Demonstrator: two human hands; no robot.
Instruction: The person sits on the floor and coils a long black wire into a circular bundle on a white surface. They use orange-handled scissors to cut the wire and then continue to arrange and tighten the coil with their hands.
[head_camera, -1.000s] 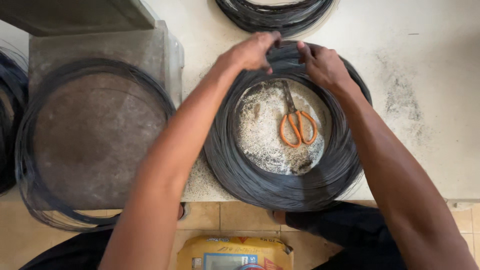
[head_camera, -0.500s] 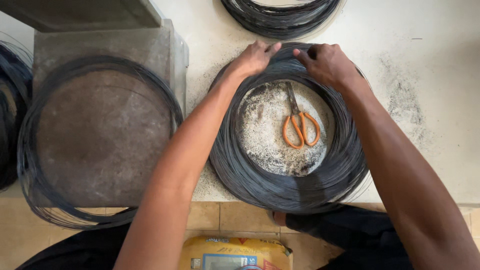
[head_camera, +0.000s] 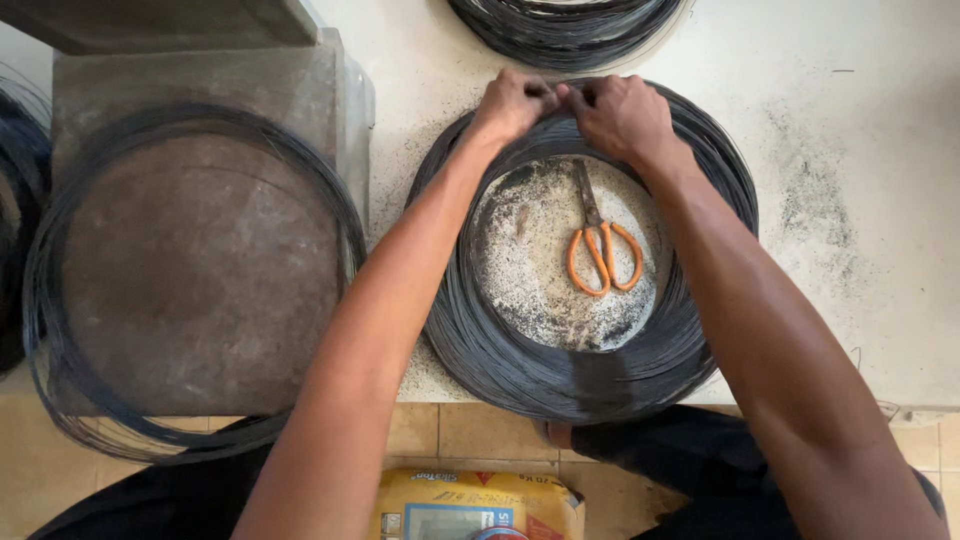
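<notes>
My left hand (head_camera: 512, 102) and right hand (head_camera: 622, 115) are pinching, fingers curled, the far side of the dark wire coil (head_camera: 585, 375) lying at the tabletop's (head_camera: 850, 200) near edge.

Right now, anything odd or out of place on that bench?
Mostly the orange-handled scissors, lying loose inside the wire coil both hands work on, amid gritty residue. The thinner wire loop on the stone block hangs past its near edge.
</notes>
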